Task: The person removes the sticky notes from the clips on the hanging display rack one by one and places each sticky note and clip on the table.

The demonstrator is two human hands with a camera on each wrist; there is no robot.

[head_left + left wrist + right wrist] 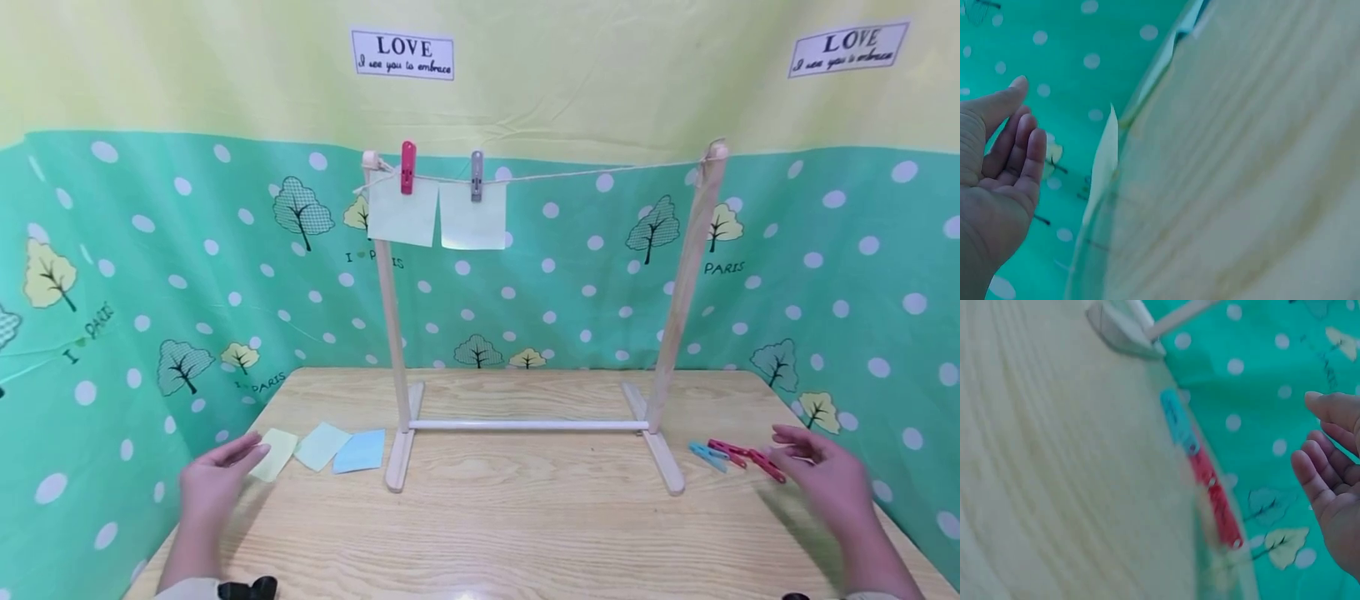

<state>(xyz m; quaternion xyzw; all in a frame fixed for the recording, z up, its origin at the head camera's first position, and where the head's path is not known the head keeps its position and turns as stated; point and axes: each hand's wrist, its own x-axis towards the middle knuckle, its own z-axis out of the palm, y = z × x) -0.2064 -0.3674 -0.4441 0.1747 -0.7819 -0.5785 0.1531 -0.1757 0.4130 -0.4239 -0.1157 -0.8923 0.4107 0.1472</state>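
1 green and yellow backdrop [525, 333], 1 wood-grain table [525, 517], 1 wooden rack [528, 425] on it: 2 posts, 1 crossbar, 1 string [585, 173] across the tops. 2 hands, both gripping nothing: left hand [217, 475] loose, nearest the yellow note [274, 456]; right hand [825, 475] loose, just beside the table clips. Left fingertip contact hard to call: head view overlaps them with the note's edge. 5 notes: 2 pale ones [474, 221] hang at the string's left end; yellow, pale green [322, 446] and blue [360, 451] lie left of the rack. 5 clips: pink [407, 167] and grey [477, 175] on the string, 1 blue clip [708, 457] and 2 red clips [767, 465] bunched right of the rack.
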